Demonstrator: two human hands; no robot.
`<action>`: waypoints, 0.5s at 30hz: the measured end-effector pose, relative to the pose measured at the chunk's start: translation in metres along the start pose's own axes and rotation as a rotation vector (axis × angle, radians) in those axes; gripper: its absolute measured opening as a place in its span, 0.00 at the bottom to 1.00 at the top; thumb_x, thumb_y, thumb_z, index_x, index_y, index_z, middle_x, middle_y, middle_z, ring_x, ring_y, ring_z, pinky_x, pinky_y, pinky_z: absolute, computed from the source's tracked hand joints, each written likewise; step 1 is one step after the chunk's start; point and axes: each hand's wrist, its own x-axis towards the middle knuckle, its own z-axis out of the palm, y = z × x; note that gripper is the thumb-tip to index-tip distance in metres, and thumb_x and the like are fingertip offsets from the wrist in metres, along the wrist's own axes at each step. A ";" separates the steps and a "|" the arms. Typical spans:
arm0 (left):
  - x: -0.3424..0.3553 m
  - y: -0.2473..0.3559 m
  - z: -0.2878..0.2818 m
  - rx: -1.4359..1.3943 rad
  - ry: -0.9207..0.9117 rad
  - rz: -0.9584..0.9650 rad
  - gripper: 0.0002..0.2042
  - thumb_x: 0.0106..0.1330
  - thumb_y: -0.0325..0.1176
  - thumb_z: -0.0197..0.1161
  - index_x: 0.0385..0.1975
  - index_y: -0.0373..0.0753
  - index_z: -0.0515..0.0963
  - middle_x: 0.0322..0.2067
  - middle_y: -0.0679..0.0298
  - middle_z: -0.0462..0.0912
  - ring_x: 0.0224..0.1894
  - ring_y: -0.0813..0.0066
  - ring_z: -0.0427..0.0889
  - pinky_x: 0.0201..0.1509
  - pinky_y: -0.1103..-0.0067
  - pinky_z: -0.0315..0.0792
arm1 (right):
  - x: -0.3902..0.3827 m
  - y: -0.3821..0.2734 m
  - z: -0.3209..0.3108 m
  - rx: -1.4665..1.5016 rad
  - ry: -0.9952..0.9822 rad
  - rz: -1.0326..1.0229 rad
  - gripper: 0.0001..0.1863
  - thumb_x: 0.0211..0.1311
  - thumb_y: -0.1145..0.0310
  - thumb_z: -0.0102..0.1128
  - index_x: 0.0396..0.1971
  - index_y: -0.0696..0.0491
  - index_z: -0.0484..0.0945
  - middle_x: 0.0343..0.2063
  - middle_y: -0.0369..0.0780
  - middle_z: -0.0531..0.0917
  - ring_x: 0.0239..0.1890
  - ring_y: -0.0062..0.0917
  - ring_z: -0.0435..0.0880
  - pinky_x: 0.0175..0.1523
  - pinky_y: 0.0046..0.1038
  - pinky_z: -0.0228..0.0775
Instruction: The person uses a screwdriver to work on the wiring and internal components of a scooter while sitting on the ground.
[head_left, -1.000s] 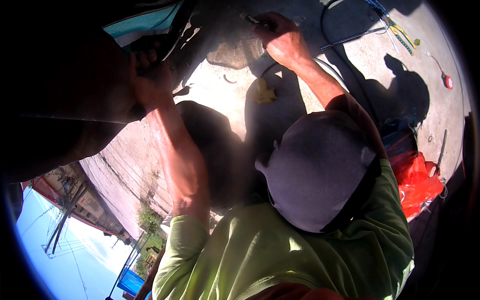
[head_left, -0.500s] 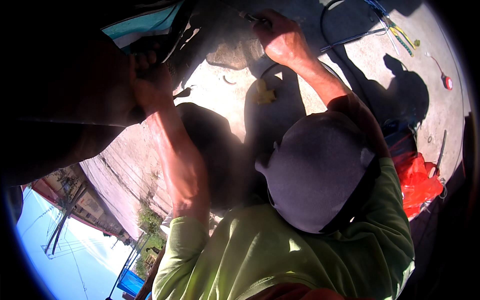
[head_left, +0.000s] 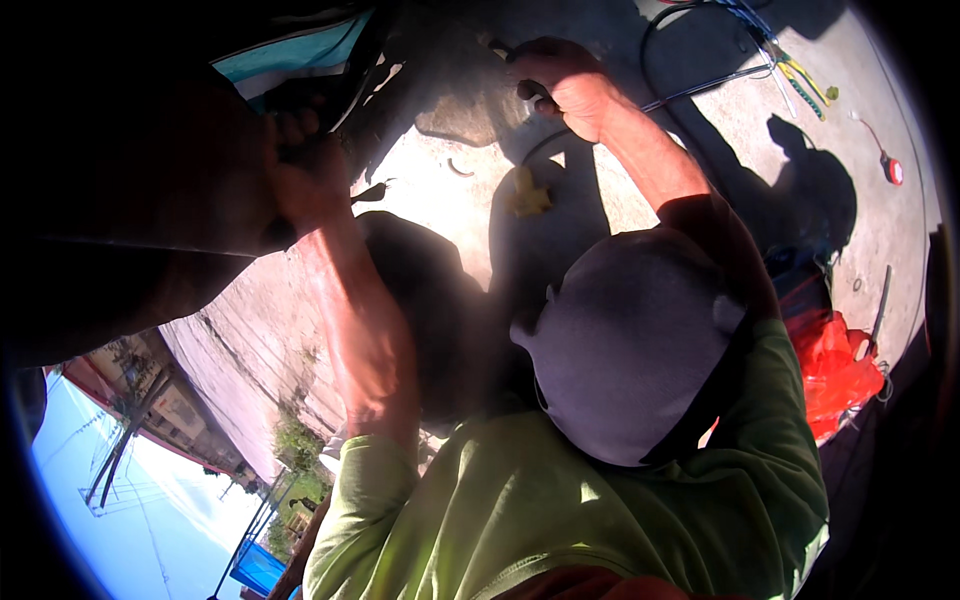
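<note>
My right hand (head_left: 565, 80) is closed around a dark-handled tool (head_left: 500, 46); its end pokes out past the fingers at the upper left and its kind cannot be made out. My left hand (head_left: 305, 180) lies in deep shadow against a large dark object (head_left: 150, 190) on the left. Its fingers are curled, and what they grip is hidden. A small dark pointed piece (head_left: 369, 194) sticks out beside the left wrist. On the ground between my arms lies a yellow fitting-like piece (head_left: 530, 192), partly shaded.
Black cable (head_left: 650, 60) and a metal rod (head_left: 715, 82) lie at the far right, near yellow-green pliers (head_left: 800, 80). A red round tape measure (head_left: 892, 170) and red plastic bag (head_left: 835, 370) are on the right. My grey-clad knee (head_left: 640, 340) rises in front.
My right hand has shifted slightly down and to the right, and its fingers have turned on the dark-handled tool. My left hand stays nearly in place.
</note>
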 end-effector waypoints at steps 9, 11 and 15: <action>0.006 -0.004 -0.009 -0.020 -0.063 -0.019 0.13 0.66 0.29 0.56 0.19 0.44 0.64 0.18 0.68 0.59 0.27 0.70 0.64 0.59 0.62 0.65 | -0.020 0.005 0.022 -0.856 0.495 -0.703 0.14 0.62 0.68 0.58 0.46 0.53 0.80 0.38 0.46 0.84 0.39 0.38 0.86 0.41 0.32 0.78; 0.006 -0.005 -0.011 -0.030 -0.062 -0.014 0.13 0.66 0.29 0.57 0.18 0.44 0.64 0.18 0.68 0.58 0.27 0.70 0.64 0.59 0.62 0.65 | -0.014 0.009 0.019 -0.870 0.478 -0.788 0.13 0.64 0.66 0.57 0.46 0.53 0.80 0.38 0.43 0.85 0.36 0.34 0.86 0.39 0.31 0.78; 0.001 -0.010 0.001 -0.023 -0.013 -0.015 0.14 0.65 0.29 0.57 0.18 0.44 0.63 0.18 0.68 0.58 0.27 0.69 0.63 0.59 0.61 0.64 | -0.004 -0.002 -0.016 0.464 -0.096 0.069 0.13 0.70 0.62 0.53 0.48 0.52 0.77 0.33 0.40 0.81 0.23 0.18 0.73 0.21 0.15 0.62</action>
